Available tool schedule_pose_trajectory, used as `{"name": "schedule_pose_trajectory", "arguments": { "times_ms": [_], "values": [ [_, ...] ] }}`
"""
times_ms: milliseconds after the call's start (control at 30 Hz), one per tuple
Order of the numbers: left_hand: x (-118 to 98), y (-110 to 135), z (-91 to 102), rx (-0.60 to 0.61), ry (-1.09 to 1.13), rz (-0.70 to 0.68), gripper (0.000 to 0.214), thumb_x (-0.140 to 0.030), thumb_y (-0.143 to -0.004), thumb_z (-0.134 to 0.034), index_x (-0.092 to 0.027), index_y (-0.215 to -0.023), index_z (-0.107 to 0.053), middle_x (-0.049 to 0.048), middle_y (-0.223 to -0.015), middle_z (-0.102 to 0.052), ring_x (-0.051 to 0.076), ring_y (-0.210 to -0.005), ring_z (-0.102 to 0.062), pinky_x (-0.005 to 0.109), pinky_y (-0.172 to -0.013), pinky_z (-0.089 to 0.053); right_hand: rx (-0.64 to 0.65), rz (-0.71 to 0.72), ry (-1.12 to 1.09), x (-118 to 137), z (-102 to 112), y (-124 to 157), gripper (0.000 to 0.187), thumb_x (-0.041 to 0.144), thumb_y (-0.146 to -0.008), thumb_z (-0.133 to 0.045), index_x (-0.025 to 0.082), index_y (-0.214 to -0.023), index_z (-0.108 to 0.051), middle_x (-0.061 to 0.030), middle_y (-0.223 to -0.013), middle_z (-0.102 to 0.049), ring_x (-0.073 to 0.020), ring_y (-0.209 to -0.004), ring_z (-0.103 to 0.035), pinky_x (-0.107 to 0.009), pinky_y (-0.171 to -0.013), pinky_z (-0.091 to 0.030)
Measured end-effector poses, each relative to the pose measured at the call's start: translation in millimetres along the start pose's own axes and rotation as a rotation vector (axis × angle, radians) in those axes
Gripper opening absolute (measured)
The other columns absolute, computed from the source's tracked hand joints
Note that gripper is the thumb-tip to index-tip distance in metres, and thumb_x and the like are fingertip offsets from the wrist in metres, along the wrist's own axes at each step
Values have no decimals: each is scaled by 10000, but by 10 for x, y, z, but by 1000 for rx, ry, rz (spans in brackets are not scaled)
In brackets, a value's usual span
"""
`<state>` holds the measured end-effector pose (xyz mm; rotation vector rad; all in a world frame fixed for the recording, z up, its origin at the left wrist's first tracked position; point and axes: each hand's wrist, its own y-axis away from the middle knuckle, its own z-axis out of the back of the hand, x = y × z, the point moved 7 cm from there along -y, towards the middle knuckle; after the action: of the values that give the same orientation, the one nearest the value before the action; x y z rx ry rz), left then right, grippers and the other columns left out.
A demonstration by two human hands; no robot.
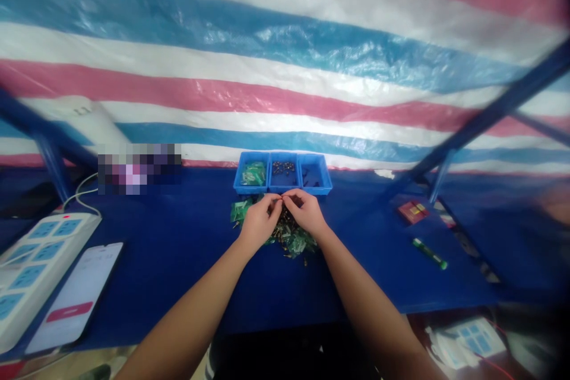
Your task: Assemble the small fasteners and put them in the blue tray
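My left hand (262, 218) and my right hand (305, 211) meet fingertip to fingertip over a heap on the blue table. Both are closed in a pinch. Whatever lies between the fingertips is too small to name. Under and around them spread small brass-coloured pieces (287, 224) and little green-tinted plastic bags (300, 243). Another green bag (240, 209) lies left of my left hand. Just beyond the hands stands a blue tray (269, 189) with three compartments. Green bags (253, 174) fill the left one, brass-coloured pieces (284, 166) lie in the middle, and a few dark pieces (306, 175) in the right.
At the left lie a white power strip (84, 222) and a phone (80, 291). To the right are a red box (413, 212) and a green tube (430, 253). Blue metal bars (481, 116) slant at both sides before a striped sheet (285, 95).
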<state>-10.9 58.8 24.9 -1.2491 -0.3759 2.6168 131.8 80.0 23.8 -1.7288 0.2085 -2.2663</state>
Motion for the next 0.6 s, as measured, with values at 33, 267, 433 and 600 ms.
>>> {"name": "schedule_pose_trajectory", "arguments": {
  "times_ms": [33,267,433,600],
  "values": [
    [0,-1,0,0,0,-2,252,-397,-938,-495,-226,-1033,-654,-11,-729,-681,136,-623,-634,235,-608,-470,2,-1,-2,1,1,0,214,347,-861,-582,179,-908,-706,-39,-842,-711,-168,-737,-640,-285,-695,-515],
    [10,-3,-9,11,-4,-7,254,-393,-931,-511,-230,-1063,-655,-29,-679,-647,120,-581,-605,226,-590,-453,-5,-26,-27,-26,7,-4,215,364,-863,-589,191,-915,-704,-46,-866,-718,-179,-754,-647,-299,-712,-523],
    [-7,-7,17,6,-21,-2,262,-408,-937,-500,-229,-1040,-662,-9,-746,-692,130,-617,-629,231,-599,-460,-3,-21,-38,-33,-9,1,208,363,-864,-591,195,-914,-704,-46,-895,-721,-182,-793,-655,-305,-751,-526],
    [-27,-1,41,-10,-17,5,259,-409,-950,-481,-228,-1019,-653,-8,-770,-704,132,-632,-639,231,-619,-464,-11,-15,-52,-33,-12,1,199,359,-862,-601,199,-918,-706,-41,-869,-713,-170,-752,-644,-293,-707,-518]
  ]
}}
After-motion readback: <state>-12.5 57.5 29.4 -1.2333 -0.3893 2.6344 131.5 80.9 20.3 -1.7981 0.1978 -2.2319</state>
